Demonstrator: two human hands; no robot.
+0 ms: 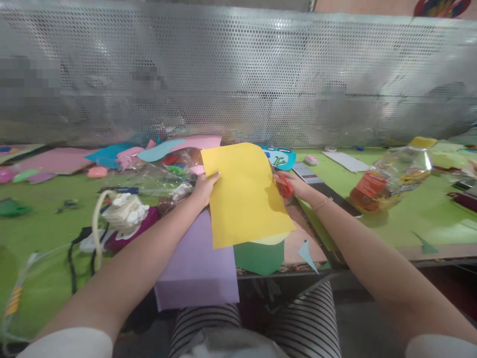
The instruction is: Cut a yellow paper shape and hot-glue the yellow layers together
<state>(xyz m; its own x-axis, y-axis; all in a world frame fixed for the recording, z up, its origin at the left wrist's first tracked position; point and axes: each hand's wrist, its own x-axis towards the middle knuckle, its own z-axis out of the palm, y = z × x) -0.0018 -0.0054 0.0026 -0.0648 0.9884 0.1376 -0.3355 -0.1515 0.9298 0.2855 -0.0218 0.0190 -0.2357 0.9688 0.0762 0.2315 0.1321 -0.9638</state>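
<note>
My left hand [204, 188] pinches the left edge of a yellow paper sheet [244, 195], holding it tilted above the green table [44, 223]. At the sheet's right edge my right hand [294, 186] grips red-handled scissors [284, 186], their blades hidden by the paper. Under the yellow sheet lie a purple sheet [196, 263] and a dark green sheet [260, 257] that overhang the table's front edge.
A perforated metal screen [238, 79] closes off the far side. Pink and blue foam sheets [112, 155], a clear plastic bag [167, 171], a white toy figure [124, 211] and cords lie left. A plastic jar [395, 176] lies on its side at right. Small paper scraps [308, 254] sit nearby.
</note>
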